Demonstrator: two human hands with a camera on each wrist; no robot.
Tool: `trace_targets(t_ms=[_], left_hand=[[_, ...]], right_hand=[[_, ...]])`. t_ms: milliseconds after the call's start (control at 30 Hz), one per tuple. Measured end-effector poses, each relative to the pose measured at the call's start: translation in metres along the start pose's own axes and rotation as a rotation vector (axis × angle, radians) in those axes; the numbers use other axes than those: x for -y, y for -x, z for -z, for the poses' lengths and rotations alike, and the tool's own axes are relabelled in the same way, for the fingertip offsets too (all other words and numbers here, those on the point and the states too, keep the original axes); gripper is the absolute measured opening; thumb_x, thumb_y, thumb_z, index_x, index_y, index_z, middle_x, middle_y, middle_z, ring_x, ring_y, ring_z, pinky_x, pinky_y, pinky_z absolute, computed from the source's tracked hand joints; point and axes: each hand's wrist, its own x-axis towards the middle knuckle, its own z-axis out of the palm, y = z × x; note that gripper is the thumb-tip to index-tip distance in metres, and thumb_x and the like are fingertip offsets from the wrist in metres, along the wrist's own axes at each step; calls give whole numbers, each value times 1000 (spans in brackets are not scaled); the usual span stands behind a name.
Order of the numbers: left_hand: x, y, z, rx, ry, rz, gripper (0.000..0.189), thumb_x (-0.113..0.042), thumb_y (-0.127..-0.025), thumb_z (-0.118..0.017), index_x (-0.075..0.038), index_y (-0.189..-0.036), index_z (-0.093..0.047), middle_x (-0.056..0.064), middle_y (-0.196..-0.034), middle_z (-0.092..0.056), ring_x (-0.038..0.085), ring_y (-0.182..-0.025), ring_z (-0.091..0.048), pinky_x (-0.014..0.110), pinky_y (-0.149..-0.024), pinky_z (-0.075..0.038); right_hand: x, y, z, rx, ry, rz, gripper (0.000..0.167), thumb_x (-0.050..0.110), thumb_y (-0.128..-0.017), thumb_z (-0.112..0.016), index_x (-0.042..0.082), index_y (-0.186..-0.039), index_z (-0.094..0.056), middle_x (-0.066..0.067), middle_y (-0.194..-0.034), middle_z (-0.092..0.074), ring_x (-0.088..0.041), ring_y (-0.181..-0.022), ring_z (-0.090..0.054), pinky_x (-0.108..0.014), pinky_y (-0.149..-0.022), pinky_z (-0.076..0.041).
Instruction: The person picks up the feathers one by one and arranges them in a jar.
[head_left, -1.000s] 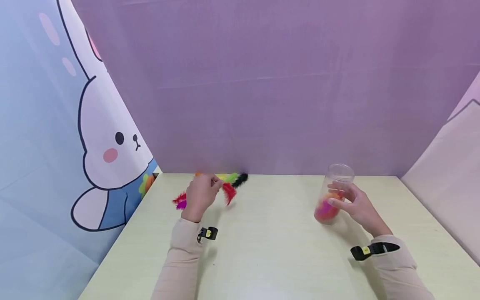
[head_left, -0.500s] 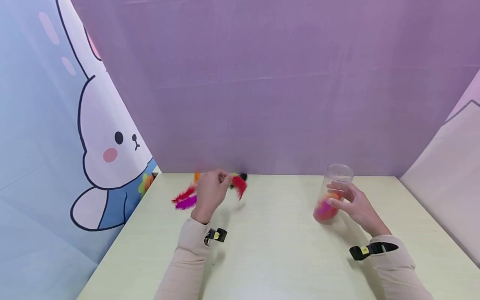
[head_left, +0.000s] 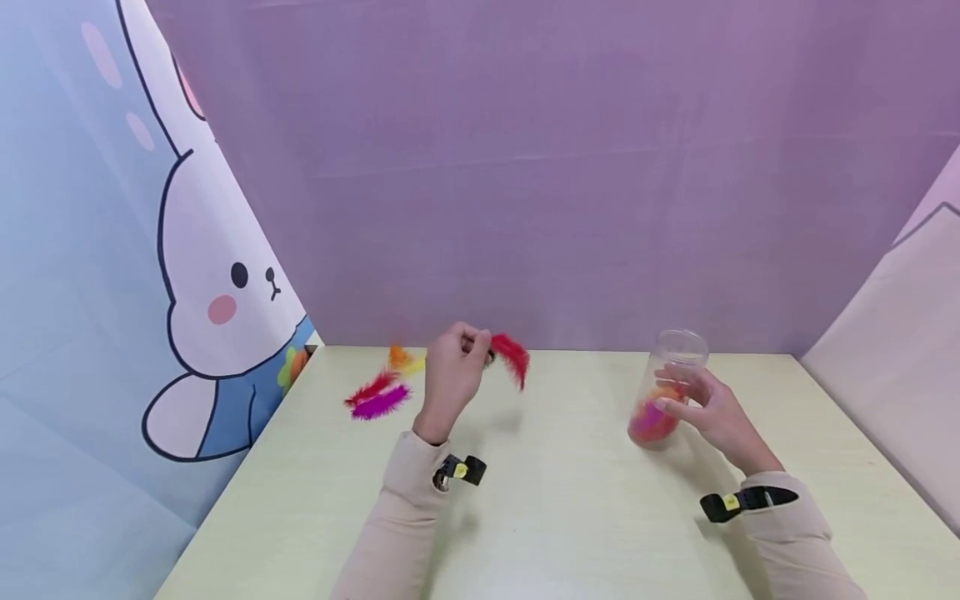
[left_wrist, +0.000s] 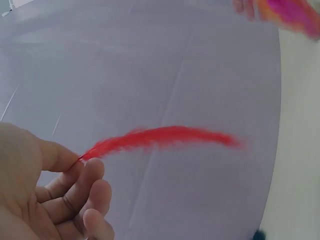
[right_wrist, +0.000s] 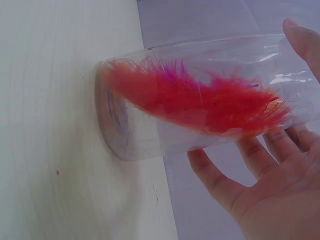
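Note:
My left hand (head_left: pixel 456 371) pinches a red feather (left_wrist: pixel 165 137) by its quill end, between thumb and fingertips, raised above the table. The feather curves out to the right of the hand. On the right, my right hand (head_left: pixel 720 412) grips a clear jar (right_wrist: pixel 150 135) with thumb and fingers around its side. The jar is upright with its mouth uncovered, slightly tilted in the head view. Inside it lie red, orange and magenta feathers (right_wrist: pixel 200 105), filling its lower part.
Left of my left hand, a red feather (head_left: pixel 371 389), a magenta feather (head_left: pixel 381 402), an orange feather (head_left: pixel 398 357) and a yellow one (head_left: pixel 414 366) lie on the pale table (head_left: pixel 555 500). Behind the table hangs a purple cloth (head_left: pixel 570 183).
My left hand has carried the red feather to the right and a little up, uncovering the feathers on the left. The right hand and the jar have stayed in place.

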Motion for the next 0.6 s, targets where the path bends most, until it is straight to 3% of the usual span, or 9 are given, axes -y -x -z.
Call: trace_targets(t_ms=[100,300,500,600], left_hand=[[-6,-2,-8,-3,37,-1,20,-25,-104,-60,-8,-97,-65,12,-83,-73,17,-65,-60,30,-60,-46],[-18,-5,-27,-26,166,-13,20,-24,-105,-59,-7,-95,-64,9,-75,-67,18,-62,-58,29,-56,-45],[-35,-8,-43,-28,297,21,23,-25,-105,-58,-6,-94,-63,3,-72,-61,35,-69,-63,26,-55,-45],[-43,-9,-51,-20,371,52,25,-26,-105,-59,-2,-97,-64,5,-74,-62,43,-77,-64,25,-59,-47]], right_hand=[[1,0,0,1,4,-4,67,35,-96,-73,8,-150,-44,-6,-144,-61,11,-120,-50,-8,-92,-45],[1,0,0,1,8,-12,66,36,-96,-72,10,-150,-45,-9,-145,-60,10,-121,-50,-9,-92,-44],[0,0,0,-1,7,-14,67,36,-96,-72,9,-151,-44,-11,-145,-59,9,-122,-50,-8,-92,-44],[-1,-1,0,2,17,-22,68,38,-96,-71,10,-151,-44,-13,-146,-58,-5,-129,-53,-8,-92,-44]])
